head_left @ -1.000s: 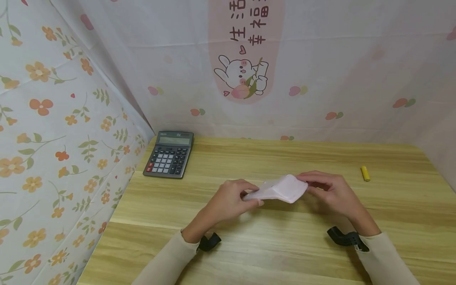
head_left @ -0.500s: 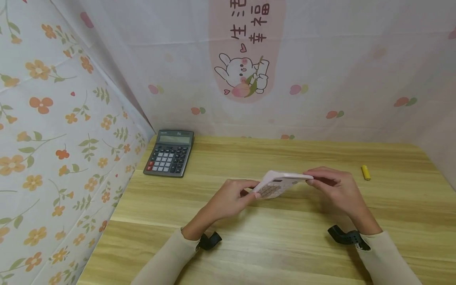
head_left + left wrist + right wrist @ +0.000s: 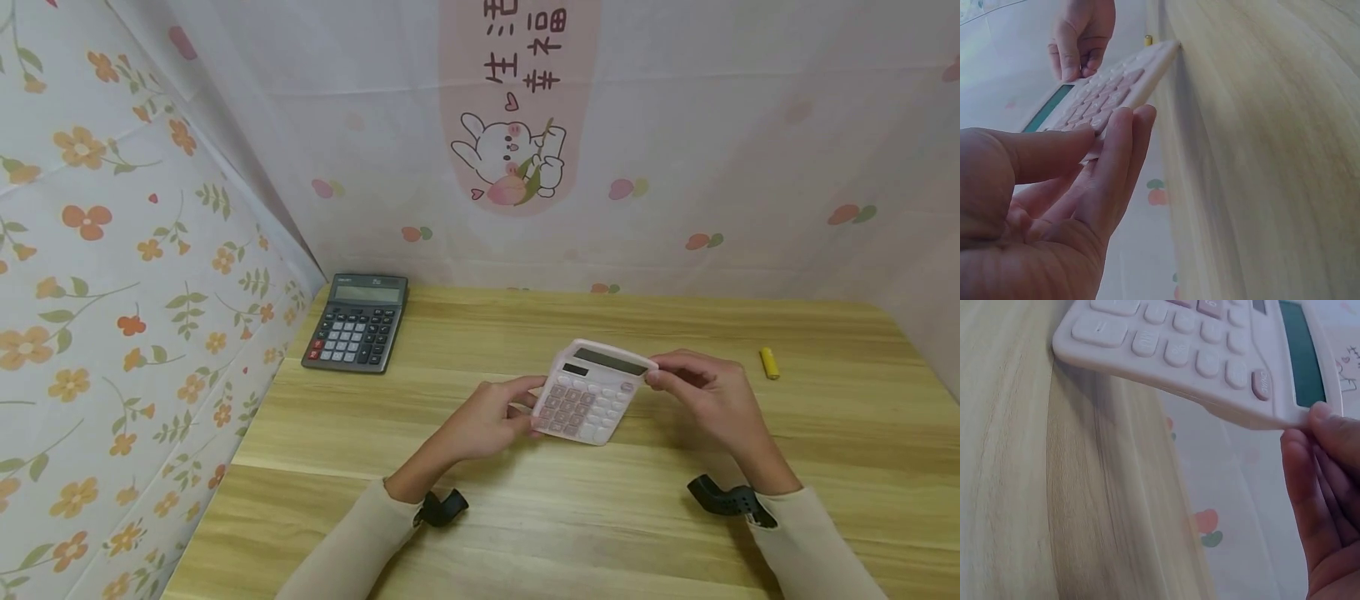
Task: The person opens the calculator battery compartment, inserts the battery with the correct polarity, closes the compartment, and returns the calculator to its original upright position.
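A pale pink calculator (image 3: 592, 392) is held tilted above the table, its keys and display facing up toward the head camera. My left hand (image 3: 487, 421) pinches its lower left edge; in the left wrist view the thumb presses by the keys (image 3: 1100, 103) while the fingers lie along the edge and underneath. With thumb and fingertips, my right hand (image 3: 705, 396) pinches the upper right corner, next to the dark green display (image 3: 1302, 353) in the right wrist view.
A dark grey calculator (image 3: 356, 323) lies at the back left of the wooden table (image 3: 570, 525). Toward the back right lies a small yellow battery (image 3: 769, 364). Printed fabric (image 3: 360, 150) hangs behind the table and on the left.
Both hands have turned the pink calculator over: its plain back showed first, then it stood nearly edge-on, and now the keys and display are visible. Both hands stayed in nearly the same place.
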{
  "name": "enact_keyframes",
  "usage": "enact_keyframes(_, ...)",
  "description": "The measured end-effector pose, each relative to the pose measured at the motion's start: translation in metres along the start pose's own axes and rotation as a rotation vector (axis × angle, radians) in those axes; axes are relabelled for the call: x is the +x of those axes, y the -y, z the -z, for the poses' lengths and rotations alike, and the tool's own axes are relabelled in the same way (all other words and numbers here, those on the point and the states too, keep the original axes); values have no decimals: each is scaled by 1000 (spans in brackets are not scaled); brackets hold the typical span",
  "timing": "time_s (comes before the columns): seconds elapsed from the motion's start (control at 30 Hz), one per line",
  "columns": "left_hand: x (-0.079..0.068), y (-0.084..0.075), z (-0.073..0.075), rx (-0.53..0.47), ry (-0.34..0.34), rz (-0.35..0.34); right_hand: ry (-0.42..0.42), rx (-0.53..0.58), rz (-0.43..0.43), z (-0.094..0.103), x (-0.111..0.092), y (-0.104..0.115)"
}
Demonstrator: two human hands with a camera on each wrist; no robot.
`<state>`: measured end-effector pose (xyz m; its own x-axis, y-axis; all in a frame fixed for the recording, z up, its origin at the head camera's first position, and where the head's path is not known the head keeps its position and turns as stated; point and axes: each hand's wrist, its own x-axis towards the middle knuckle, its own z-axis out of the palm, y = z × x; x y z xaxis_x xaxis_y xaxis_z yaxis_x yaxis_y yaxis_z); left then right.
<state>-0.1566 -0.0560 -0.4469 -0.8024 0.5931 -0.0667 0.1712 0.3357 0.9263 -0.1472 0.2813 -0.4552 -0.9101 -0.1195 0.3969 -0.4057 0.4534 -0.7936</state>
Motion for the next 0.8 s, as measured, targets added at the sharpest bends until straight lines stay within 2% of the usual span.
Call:
enact_keyframes(0.13,0,0,0,-13,-9,22,-26,-3,-9,-2,0,1)
enact_keyframes(0.4,1,2,-2,137,-40,13,-46,-83,-86,-9,0,4)
enact_keyframes(0.67,2,5,-8,221,-29,21,-4,-187,-130,-14,-1,3)
enact_keyframes(0.8,2,6,-12,240,-25,30,19,-184,-163,-17,-1,3)
